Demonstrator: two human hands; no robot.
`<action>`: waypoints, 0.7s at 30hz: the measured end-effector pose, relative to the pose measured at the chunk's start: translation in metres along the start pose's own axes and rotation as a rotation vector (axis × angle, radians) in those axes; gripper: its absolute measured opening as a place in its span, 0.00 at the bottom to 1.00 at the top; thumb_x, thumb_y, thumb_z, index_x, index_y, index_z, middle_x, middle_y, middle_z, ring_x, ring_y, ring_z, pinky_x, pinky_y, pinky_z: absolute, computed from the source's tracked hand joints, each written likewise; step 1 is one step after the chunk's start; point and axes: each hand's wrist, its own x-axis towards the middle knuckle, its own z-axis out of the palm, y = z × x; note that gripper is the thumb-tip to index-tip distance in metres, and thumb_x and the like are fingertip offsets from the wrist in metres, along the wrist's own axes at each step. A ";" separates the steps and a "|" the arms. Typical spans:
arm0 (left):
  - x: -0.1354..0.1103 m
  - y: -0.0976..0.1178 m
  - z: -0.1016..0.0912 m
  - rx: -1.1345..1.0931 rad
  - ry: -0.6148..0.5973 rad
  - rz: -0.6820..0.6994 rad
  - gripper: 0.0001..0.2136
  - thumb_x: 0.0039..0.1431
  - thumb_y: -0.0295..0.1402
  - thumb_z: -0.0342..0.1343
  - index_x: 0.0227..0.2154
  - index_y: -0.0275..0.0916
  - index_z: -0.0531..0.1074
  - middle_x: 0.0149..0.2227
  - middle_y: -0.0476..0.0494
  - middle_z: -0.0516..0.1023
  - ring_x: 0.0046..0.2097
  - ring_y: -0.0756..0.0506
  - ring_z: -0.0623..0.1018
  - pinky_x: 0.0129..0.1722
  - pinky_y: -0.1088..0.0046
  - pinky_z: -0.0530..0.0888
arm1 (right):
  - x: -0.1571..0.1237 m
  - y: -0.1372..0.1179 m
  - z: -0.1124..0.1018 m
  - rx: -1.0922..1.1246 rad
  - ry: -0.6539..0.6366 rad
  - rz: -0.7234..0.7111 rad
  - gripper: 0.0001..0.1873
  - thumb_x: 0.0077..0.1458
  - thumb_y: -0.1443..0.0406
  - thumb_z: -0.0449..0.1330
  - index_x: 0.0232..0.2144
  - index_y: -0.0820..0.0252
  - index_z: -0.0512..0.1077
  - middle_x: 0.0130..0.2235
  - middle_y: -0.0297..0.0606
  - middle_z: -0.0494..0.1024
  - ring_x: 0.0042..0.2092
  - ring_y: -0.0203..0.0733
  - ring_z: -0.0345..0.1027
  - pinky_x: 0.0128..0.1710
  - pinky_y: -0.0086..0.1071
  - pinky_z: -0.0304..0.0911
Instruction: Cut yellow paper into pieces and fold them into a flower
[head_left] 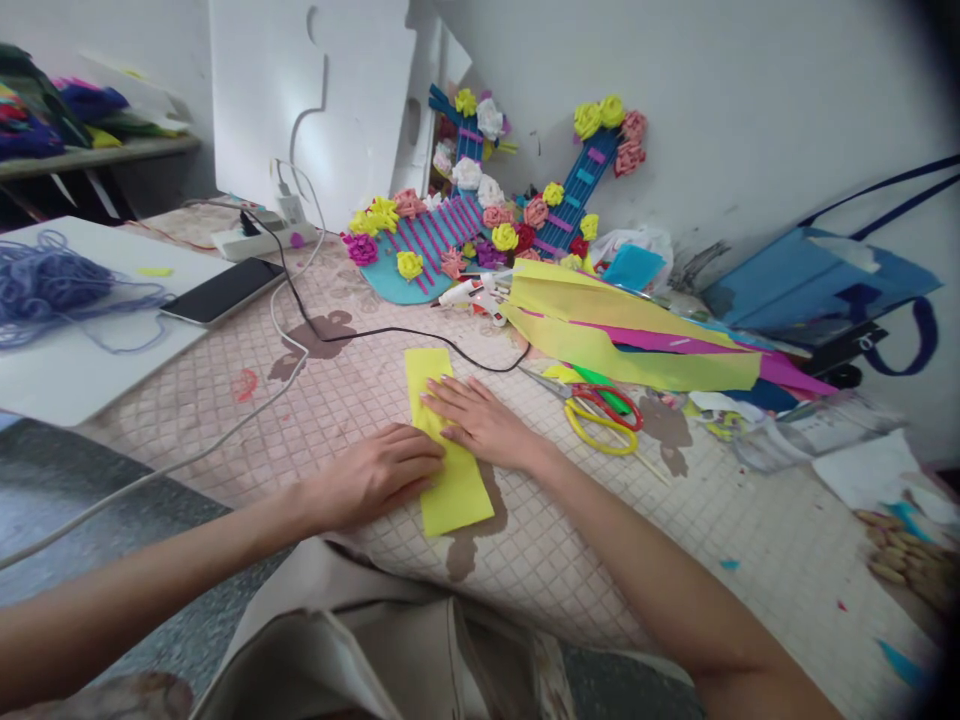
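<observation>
A strip of yellow paper (pixel 455 492) lies lengthwise before me on the quilted table cover. My right hand (pixel 480 420) rests flat on its upper part, fingers stretched out and slightly apart. Lower down, at the strip's left edge, my left hand (pixel 386 470) is closed on the paper, its fingers bent and held together. The left thumb is hidden. To the right of my right hand lie scissors (pixel 600 430) with one red and one yellow handle loop. Behind them is a pile of yellow and magenta paper sheets (pixel 637 340). A white hot glue gun (pixel 480 293) sits at that pile's left end.
Blue stick-work decorations (pixel 442 235) with paper roses lean at the back wall. To the left are a phone (pixel 223 290), a power strip (pixel 247 235) and purple yarn (pixel 52 280) on a white board (pixel 112 370). Cables cross the table. A blue bag (pixel 810 280) stands right.
</observation>
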 end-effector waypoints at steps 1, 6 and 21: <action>0.000 0.000 0.000 0.011 -0.005 0.001 0.10 0.62 0.29 0.47 0.43 0.36 0.69 0.43 0.40 0.75 0.47 0.44 0.72 0.48 0.65 0.68 | 0.000 0.000 0.000 0.006 0.004 0.004 0.29 0.63 0.52 0.38 0.63 0.52 0.45 0.66 0.33 0.47 0.66 0.40 0.36 0.63 0.46 0.35; 0.009 0.005 -0.003 0.061 -0.058 -0.029 0.10 0.64 0.32 0.44 0.39 0.36 0.70 0.39 0.41 0.75 0.43 0.45 0.72 0.47 0.65 0.68 | 0.001 0.000 0.001 0.005 0.001 0.010 0.29 0.64 0.53 0.38 0.64 0.54 0.44 0.66 0.34 0.47 0.66 0.41 0.36 0.63 0.46 0.36; -0.002 0.024 0.016 0.086 -0.158 0.046 0.33 0.58 0.50 0.46 0.61 0.33 0.52 0.61 0.30 0.57 0.63 0.35 0.55 0.60 0.54 0.57 | 0.002 0.001 0.002 -0.021 0.000 0.015 0.27 0.64 0.57 0.39 0.63 0.55 0.46 0.65 0.33 0.47 0.66 0.40 0.37 0.63 0.45 0.36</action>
